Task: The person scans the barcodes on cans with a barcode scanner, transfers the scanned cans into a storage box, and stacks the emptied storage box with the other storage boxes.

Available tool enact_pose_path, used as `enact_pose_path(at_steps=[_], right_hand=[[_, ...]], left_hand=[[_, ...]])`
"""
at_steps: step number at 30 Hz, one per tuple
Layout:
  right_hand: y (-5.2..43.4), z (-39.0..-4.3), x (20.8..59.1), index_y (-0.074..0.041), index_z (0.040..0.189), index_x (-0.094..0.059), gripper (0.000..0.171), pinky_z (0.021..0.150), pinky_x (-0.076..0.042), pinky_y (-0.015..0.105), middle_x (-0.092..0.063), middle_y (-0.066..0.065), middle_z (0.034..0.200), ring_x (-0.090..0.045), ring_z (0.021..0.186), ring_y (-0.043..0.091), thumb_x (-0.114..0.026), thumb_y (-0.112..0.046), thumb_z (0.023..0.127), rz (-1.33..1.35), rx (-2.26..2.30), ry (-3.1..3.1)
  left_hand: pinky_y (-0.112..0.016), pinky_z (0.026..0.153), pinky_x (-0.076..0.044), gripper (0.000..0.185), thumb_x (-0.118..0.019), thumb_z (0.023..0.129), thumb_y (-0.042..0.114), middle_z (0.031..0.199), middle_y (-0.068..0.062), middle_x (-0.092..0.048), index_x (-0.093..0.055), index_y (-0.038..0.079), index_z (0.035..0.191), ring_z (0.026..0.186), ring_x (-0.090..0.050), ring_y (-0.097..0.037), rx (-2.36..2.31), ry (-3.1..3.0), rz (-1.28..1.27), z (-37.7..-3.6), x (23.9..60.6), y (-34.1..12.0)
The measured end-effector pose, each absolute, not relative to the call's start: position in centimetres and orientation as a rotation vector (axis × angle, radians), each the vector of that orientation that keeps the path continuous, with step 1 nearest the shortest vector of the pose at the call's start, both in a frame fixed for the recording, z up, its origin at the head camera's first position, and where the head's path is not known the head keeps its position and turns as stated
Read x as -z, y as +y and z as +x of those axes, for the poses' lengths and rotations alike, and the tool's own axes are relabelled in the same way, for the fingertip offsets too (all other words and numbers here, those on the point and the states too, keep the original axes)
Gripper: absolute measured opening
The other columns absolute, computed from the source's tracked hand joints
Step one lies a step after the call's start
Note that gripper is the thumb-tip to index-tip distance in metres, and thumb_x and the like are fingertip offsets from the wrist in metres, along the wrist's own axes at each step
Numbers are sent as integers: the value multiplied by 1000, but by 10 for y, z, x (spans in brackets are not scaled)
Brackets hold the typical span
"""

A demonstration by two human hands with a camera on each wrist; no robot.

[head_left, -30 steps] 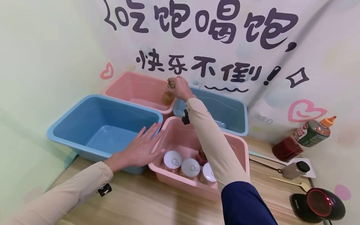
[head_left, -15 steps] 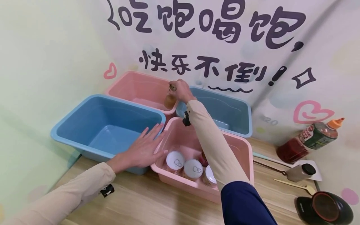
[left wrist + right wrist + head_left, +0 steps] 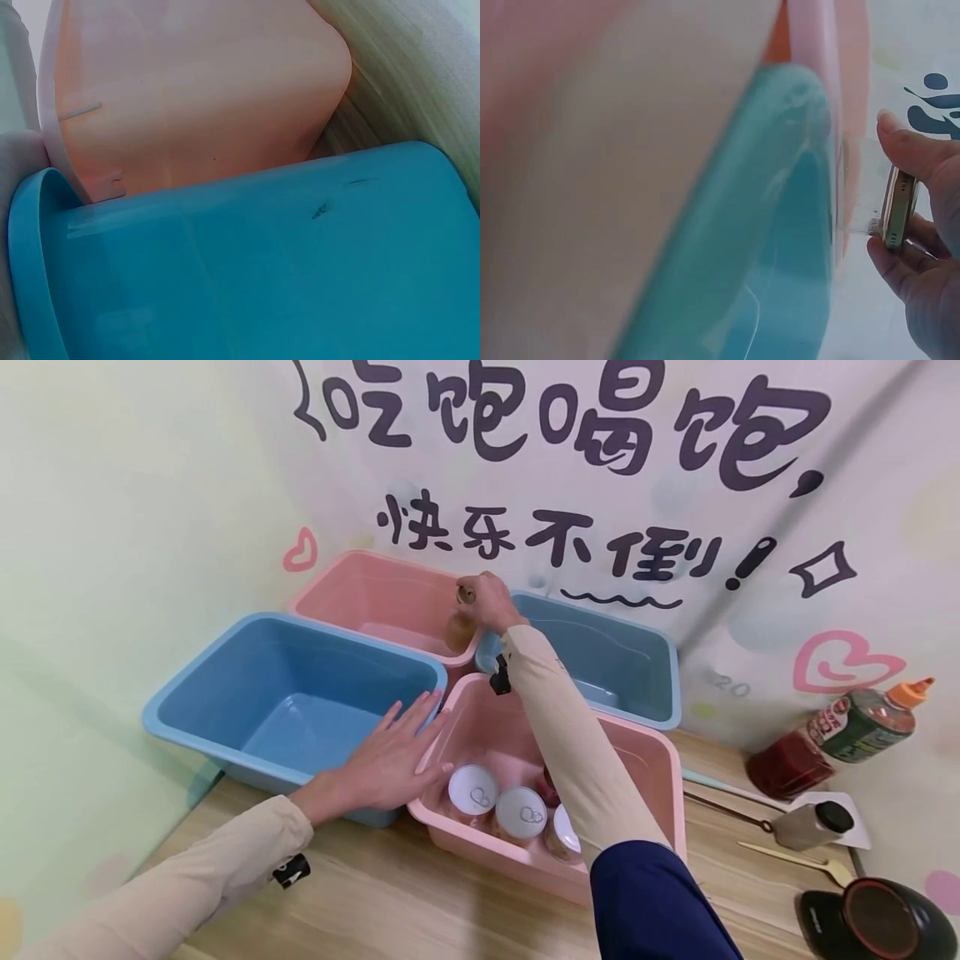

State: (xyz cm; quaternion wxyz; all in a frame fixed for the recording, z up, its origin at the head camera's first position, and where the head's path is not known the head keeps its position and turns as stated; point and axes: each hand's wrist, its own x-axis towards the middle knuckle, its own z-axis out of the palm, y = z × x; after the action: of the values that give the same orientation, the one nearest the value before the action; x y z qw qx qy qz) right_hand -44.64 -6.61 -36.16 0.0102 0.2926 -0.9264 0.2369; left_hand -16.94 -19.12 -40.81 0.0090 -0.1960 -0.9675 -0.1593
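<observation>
My right hand (image 3: pixel 491 602) grips a clear jar (image 3: pixel 460 633) by its lid, over the right end of the back pink tub (image 3: pixel 330 572). Thumb and fingers curl round the gold-green lid (image 3: pixel 900 210) in the right wrist view, with the jar's clear body (image 3: pixel 864 187) at the tub's rim. Flat and with fingers spread, my left hand (image 3: pixel 390 760) rests over the neighbouring rims of the front blue tub (image 3: pixel 202 739) and the front pink tub (image 3: pixel 495 860). Inside the front pink tub stand several white-topped cans (image 3: pixel 472 789) and a red item (image 3: pixel 547 789), partly hidden by my right sleeve.
A back blue tub (image 3: pixel 637 635) adjoins the pink ones. To the right are a sauce bottle (image 3: pixel 840 739), a spatula (image 3: pixel 847 814), a small shaker (image 3: pixel 813 825), a pale yellow spoon (image 3: pixel 798 860) and a black device (image 3: pixel 877 918). A printed wall hanging rises behind.
My right hand lowers the jar slightly into the back pink tub. The left hand keeps its place on the rims. The head view has shifted a little, moving the scene right.
</observation>
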Motion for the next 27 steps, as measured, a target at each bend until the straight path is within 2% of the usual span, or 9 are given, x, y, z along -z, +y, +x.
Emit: enact_pose_path(at_steps=[8, 17, 27], right_hand=[[-71, -446, 361, -10, 132, -65, 41, 104, -47, 39, -64, 10, 124, -54, 114, 25, -71, -16, 92, 876, -658, -2939], [-76, -448, 369, -15, 129, -67, 39, 109, -34, 54, -67, 6, 125, -54, 118, 26, -73, -21, 91, 817, -608, -2984], [-80, -450, 380, -16, 120, -71, 31, 109, -31, 55, -69, 3, 122, -53, 115, 25, -74, -19, 89, 788, -666, -2996]], left_hand=[[-58, 124, -10, 75, -50, 99, 50, 169, -14, -13, -30, 6, 157, 157, -10, -33, 498, -3020, -622, -168, 405, -192], [-59, 124, -10, 75, -51, 98, 48, 168, -15, -14, -31, 6, 157, 157, -11, -34, 511, -3018, -619, -167, 405, -193], [-58, 124, -11, 75, -50, 98, 50, 169, -13, -13, -31, 8, 157, 157, -10, -33, 489, -3026, -615, -169, 407, -194]])
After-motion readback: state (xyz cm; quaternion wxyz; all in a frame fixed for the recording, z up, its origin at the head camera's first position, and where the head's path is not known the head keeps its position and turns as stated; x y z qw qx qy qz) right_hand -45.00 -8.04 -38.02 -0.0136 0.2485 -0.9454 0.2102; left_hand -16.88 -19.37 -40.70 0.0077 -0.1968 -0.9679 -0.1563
